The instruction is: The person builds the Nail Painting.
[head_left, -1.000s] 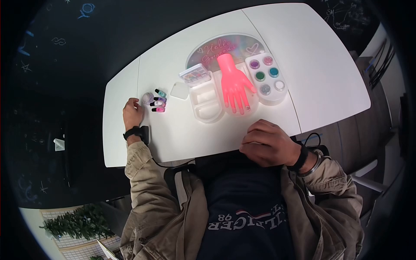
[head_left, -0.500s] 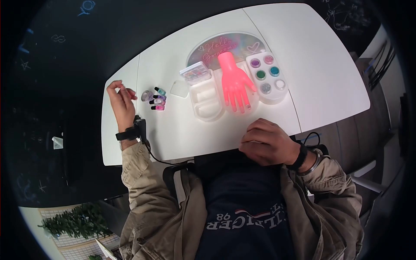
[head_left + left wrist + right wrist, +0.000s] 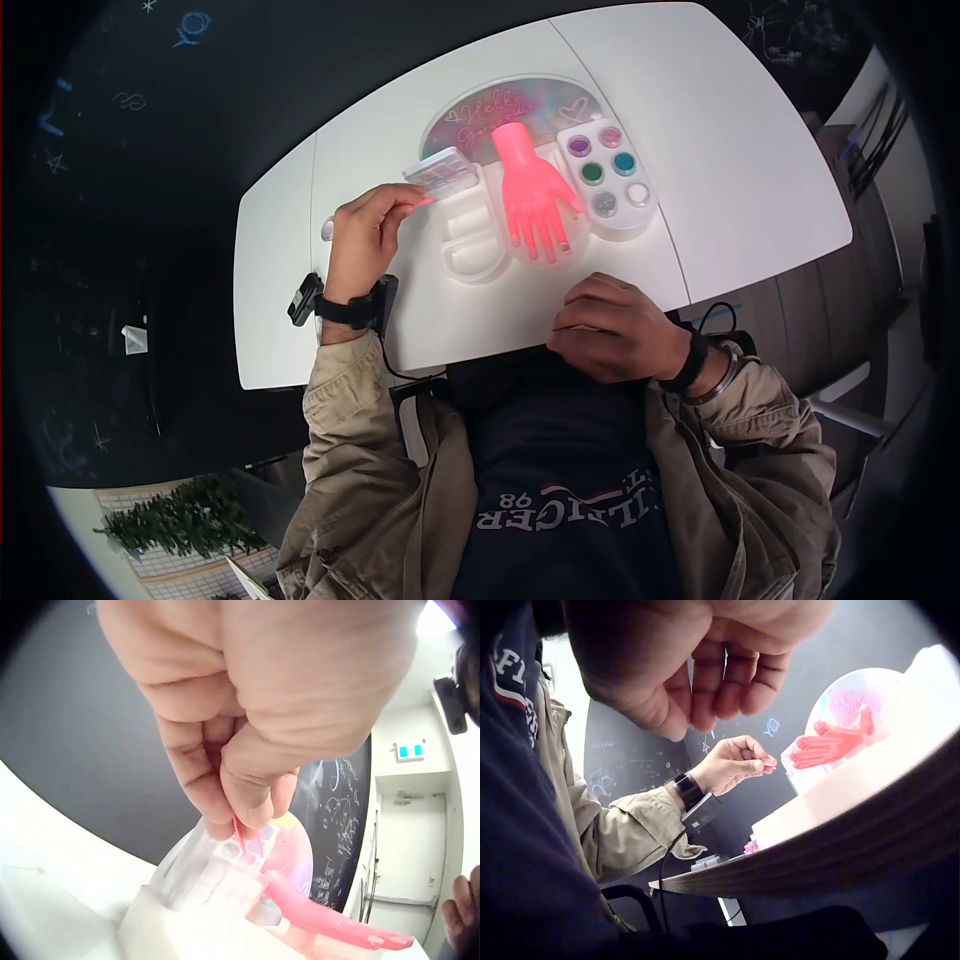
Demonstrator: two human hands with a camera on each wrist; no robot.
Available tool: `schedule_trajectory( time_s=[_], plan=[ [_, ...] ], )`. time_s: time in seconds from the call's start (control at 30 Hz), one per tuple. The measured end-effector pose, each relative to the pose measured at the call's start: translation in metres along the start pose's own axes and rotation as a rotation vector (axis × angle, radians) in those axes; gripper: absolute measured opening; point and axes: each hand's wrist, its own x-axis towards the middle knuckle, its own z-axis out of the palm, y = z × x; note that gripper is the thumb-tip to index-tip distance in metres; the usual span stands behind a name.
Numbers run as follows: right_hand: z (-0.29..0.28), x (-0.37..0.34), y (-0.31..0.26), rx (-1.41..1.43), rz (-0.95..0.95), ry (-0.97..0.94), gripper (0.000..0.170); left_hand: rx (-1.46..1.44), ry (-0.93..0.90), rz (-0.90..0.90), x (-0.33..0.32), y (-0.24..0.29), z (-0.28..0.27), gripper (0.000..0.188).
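Between thumb and fingers, my left hand (image 3: pixel 365 235) pinches a small pink tool (image 3: pixel 424 202); in the left wrist view two thin pink prongs (image 3: pixel 259 844) point down from the fingertips. They are over or beside a clear compartment case (image 3: pixel 445 172), which stands tilted up on the white tray (image 3: pixel 476 272); whether they touch cannot be told. A pink model hand (image 3: pixel 537 195) lies to the right, fingers toward me, with something small on one fingertip. Loosely curled and holding nothing, my right hand (image 3: pixel 620 330) is at the table's front edge.
Behind the model hand stands a rounded, colourful sign (image 3: pixel 475 125). On the right, a white holder (image 3: pixel 625 222) carries several glitter jars. A round jar (image 3: pixel 328 229) shows beside my left wrist, which hides the bottles from the head view.
My left hand has swung from the table's left side to the clear case, with the pink tool now showing in its fingertips. My right hand has stayed in place.
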Motion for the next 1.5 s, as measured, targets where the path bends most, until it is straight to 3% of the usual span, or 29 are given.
schedule_trajectory(
  time_s=[0.03, 0.23, 0.33, 0.53, 0.63, 0.73, 0.97, 1.13, 1.33, 1.5],
  plan=[
    [0.0, 0.0, 0.0, -0.001, -0.001, 0.002, 0.022, 0.005, 0.013, 0.043, 0.002, -0.004, 0.004, 0.02],
    [0.001, 0.0, 0.001, -0.004, -0.004, -0.001, 0.019, 0.198, 0.034, -0.101, 0.005, -0.009, 0.018, 0.018],
    [0.001, -0.001, 0.001, 0.001, 0.0, -0.003, 0.019, 0.262, 0.05, -0.037, 0.004, -0.014, 0.023, 0.015],
    [0.002, -0.001, 0.001, -0.001, 0.007, -0.005, 0.019, 0.261, 0.159, 0.029, 0.003, -0.021, 0.031, 0.015],
    [0.002, -0.001, 0.001, -0.003, 0.008, -0.006, 0.019, 0.193, 0.18, -0.122, 0.006, -0.005, 0.033, 0.017],
    [0.002, -0.001, 0.001, -0.005, 0.004, -0.005, 0.019, 0.215, 0.153, -0.156, 0.006, -0.008, 0.034, 0.02],
    [0.002, 0.0, 0.001, -0.008, 0.001, -0.006, 0.018, 0.195, 0.137, -0.107, -0.001, -0.022, 0.037, 0.016],
    [0.002, -0.001, 0.001, -0.007, 0.008, -0.004, 0.018, 0.116, 0.181, -0.156, -0.005, -0.02, 0.025, 0.012],
    [0.002, -0.001, 0.001, -0.007, 0.009, 0.003, 0.018, 0.06, 0.351, -0.338, -0.022, -0.045, -0.017, 0.01],
    [0.003, -0.001, 0.0, -0.013, 0.005, 0.005, 0.018, 0.172, 0.467, -0.427, -0.045, -0.073, -0.053, 0.019]
  ],
)
